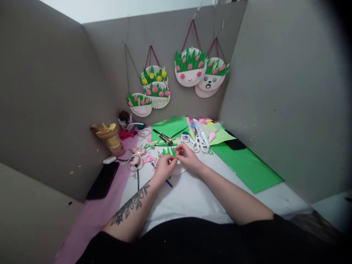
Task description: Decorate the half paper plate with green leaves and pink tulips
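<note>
My left hand (163,168) and my right hand (187,156) meet over a white paper plate (180,170) that lies on the white table. Green paper leaves (167,151) are stuck along the plate's far edge. Both hands have their fingers curled and pinched at those leaves, fingertips nearly touching each other. What exactly sits between the fingertips is too small to make out. A blue pen (168,183) lies just under my left wrist.
White scissors (200,144), a yellow-black utility knife (164,138), green paper sheets (246,165) and a pink glue gun (137,158) surround the plate. A brown cup (111,139) and a black phone (102,179) sit left. Finished plate crafts (190,69) hang on the grey partition.
</note>
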### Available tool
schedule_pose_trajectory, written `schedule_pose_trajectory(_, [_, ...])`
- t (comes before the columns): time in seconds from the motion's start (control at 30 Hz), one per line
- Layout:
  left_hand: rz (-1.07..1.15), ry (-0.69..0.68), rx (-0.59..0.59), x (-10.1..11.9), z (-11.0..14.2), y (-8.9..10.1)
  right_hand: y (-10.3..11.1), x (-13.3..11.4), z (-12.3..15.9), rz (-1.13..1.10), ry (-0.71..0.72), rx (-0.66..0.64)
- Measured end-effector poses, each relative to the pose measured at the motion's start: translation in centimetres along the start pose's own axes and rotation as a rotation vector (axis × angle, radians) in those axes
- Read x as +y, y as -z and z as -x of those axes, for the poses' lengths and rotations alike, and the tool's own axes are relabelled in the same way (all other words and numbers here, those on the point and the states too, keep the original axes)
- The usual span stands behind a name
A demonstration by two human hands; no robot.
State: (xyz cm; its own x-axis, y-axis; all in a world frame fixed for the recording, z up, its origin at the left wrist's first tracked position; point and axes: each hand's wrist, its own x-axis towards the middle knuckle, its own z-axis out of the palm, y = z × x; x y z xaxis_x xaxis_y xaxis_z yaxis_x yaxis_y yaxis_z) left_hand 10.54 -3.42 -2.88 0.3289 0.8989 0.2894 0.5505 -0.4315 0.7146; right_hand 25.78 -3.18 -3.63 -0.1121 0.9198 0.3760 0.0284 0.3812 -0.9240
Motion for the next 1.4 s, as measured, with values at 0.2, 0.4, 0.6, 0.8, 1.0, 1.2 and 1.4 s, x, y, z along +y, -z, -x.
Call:
schedule_pose_trajectory(0.2, [0.124,0.042,0.055,0.2,-0.1,0.0,-0.2,0.2,0.0,-0.065,-0.022,0.082])
schedule_pose_trajectory(0.4, [0.321,0.113,0.091,0.5,-0.1,-0.1,-0.5,0.0,0.1,-0.090,-0.033,0.155])
schedule_pose_trajectory(0.6, [0.528,0.230,0.044,0.2,-0.1,-0.3,-0.6,-0.7,0.3,-0.078,-0.014,0.223])
schedule_pose_trajectory(0.8, [0.683,0.311,0.140,0.9,-0.1,-0.1,-0.5,-1.3,0.6,-0.068,-0.129,0.270])
schedule_pose_trajectory(1.0, [0.716,0.319,0.131,1.9,0.3,0.2,-1.2,-1.4,0.9,-0.077,-0.069,0.255])
schedule_pose_trajectory(1.2, [0.777,0.317,0.118,2.2,0.6,0.0,-1.5,-1.3,0.8,-0.222,-0.125,0.250])
schedule_pose_trajectory(1.4, [0.796,0.328,0.094,2.1,0.6,-0.1,-1.5,-1.2,0.7,-0.276,-0.148,0.282])
